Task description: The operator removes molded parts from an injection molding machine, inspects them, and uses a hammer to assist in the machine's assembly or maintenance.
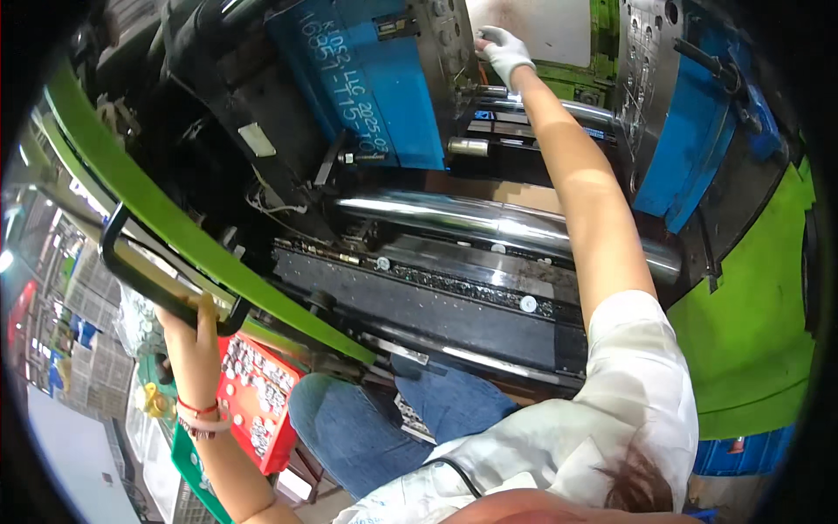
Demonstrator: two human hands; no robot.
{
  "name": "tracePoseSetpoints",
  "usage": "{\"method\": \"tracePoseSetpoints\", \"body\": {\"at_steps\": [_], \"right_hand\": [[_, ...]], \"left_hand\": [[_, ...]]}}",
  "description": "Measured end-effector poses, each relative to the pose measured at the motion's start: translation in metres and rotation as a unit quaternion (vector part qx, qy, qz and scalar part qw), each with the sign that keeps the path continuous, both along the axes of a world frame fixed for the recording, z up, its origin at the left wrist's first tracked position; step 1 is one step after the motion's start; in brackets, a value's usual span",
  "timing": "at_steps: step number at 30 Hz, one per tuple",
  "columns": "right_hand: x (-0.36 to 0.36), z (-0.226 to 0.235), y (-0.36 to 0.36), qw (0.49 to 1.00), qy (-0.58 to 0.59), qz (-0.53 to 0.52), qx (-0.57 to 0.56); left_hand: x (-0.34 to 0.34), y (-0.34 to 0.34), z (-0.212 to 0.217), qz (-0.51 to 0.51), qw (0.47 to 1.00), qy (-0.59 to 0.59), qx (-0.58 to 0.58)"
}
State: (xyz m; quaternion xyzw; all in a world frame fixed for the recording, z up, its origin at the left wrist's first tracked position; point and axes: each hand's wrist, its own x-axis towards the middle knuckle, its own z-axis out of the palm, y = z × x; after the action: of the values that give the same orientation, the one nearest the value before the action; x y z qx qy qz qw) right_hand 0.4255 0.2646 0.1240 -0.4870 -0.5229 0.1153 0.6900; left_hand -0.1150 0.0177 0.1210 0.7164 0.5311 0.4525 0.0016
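Note:
My left hand (189, 336) is wrapped round the black handle (144, 278) of a green machine door (188, 205). A red string and beaded bracelets circle that wrist. My right hand (505, 54), in a white glove with bare fingertips, reaches far between the two halves of a blue-sided steel mould. Its curled fingers are at the face of the left mould half (447, 52); whatever they may hold is too small to make out. The right mould half (642, 96) stands apart, across the gap from that hand.
Polished tie bars (454, 218) cross beneath my right arm. A dark ledge (419, 301) runs in front of my knees. At lower left, a red bin (278, 371) holds many small pale parts, beside a green tray (188, 458). A blue crate (742, 452) stands lower right.

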Motion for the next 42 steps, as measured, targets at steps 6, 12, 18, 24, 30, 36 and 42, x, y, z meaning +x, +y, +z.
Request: {"method": "tracePoseSetpoints", "body": {"at_steps": [6, 12, 18, 24, 30, 36, 42], "right_hand": [[0.019, -0.004, 0.068, 0.997, -0.029, -0.046, 0.053], [0.045, -0.009, 0.113, 0.993, 0.043, 0.013, 0.109], [0.032, -0.008, 0.117, 0.993, 0.037, 0.016, 0.115], [0.037, -0.004, 0.118, 0.993, 0.01, -0.033, 0.113], [0.033, -0.001, 0.121, 0.99, -0.05, -0.085, 0.097], [0.04, -0.003, 0.129, 0.988, -0.043, -0.091, 0.121], [0.035, -0.004, 0.122, 0.984, -0.036, -0.086, 0.15]], "left_hand": [[-0.024, 0.006, -0.004, -0.04, 0.997, -0.006, -0.067], [-0.009, 0.006, 0.0, -0.021, 0.992, -0.06, -0.111], [-0.017, 0.006, -0.003, -0.018, 0.993, -0.055, -0.099], [-0.015, 0.008, -0.004, -0.017, 0.992, -0.064, -0.107], [-0.018, 0.007, -0.005, -0.026, 0.993, -0.062, -0.098], [-0.017, 0.009, -0.006, -0.025, 0.992, -0.066, -0.102], [-0.023, 0.016, -0.015, -0.038, 0.996, -0.056, -0.05]]}}
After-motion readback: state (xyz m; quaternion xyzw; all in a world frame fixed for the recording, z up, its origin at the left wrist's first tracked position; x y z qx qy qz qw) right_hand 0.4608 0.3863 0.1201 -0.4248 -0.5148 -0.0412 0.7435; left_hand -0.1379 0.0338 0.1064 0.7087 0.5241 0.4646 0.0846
